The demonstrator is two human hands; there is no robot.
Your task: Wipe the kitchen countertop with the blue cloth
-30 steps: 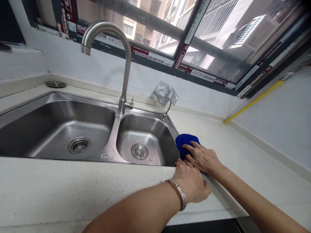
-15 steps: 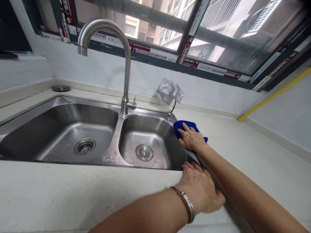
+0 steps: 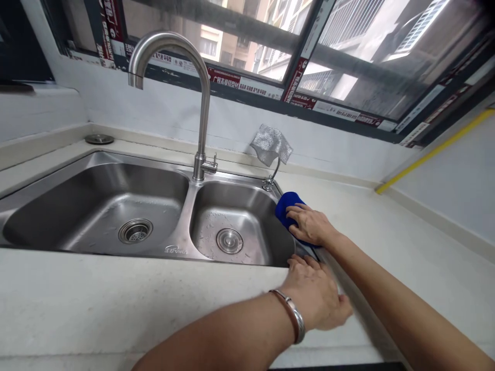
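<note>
Cloth (image 3: 284, 208) juts toward upper left from under my right hand (image 3: 310, 225), fingers half-curled, grip unclear, while my left hand (image 3: 314, 291), fingers slightly spread, lies farther, lower in frame.

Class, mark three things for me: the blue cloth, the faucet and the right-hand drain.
Blue cloth (image 3: 284, 207), head view, on its uncovered fabric.
Faucet (image 3: 205, 105), head view, on its upright neck.
Right-hand drain (image 3: 229, 240), head view, near its centre.

The cloth (image 3: 284, 207) right of the grey sink (image 3: 182, 226) is blue. Behind the sink, maroon-and-white labels (image 3: 226, 79) stripe the dark window frame (image 3: 92, 26).
</note>
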